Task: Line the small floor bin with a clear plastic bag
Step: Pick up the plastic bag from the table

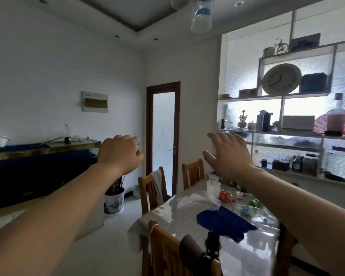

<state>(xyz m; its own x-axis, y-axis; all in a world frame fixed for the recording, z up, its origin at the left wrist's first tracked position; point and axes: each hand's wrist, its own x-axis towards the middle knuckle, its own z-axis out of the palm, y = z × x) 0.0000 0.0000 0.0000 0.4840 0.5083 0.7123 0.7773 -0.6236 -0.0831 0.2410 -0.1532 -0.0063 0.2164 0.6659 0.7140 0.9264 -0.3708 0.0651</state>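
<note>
Both arms are extended forward at chest height, well above the counter (197,222). The left hand (119,154) is loosely curled, fingers (134,142) drawn together, clamped on nothing. The right hand (227,154) is flat, palm down, fingers (219,139) spread apart, also holding nothing. Neither hand touches any object; the posture suggests a start position rather than a working grasp. The small floor bin cannot be identified with certainty; a pale, blurred object (136,193) on the floor near the far door (163,136), right of the potted plant (115,198), may be it. A crumpled clear plastic sheet (195,203) lies on the counter, just beyond a blue cloth (225,222); it is probably the bag, placed within easy reach. Lining is judged not yet begun.
</note>
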